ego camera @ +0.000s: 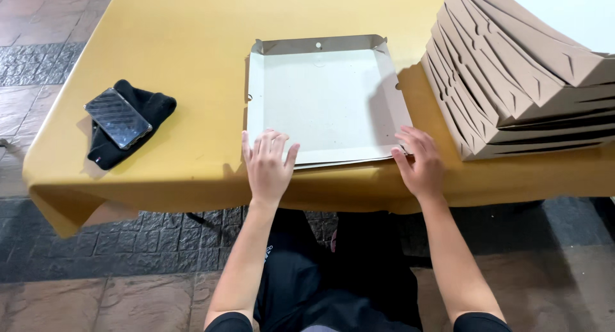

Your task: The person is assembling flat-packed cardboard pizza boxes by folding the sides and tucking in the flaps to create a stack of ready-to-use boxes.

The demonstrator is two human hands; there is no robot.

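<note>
A flat grey cardboard box tray [327, 98] with its far and side walls folded up lies on the yellow table [192, 56]. My left hand [267, 165] rests flat, fingers spread, on the tray's near left edge. My right hand [419, 162] lies flat at the near right corner, fingertips touching the cardboard. Neither hand grips anything.
A tall leaning stack of folded cardboard boxes [525, 69] stands on the table just right of the tray. At the left, a phone [118, 117] lies on a black cloth [138, 124]. The table's front edge runs under my hands; tiled floor lies below.
</note>
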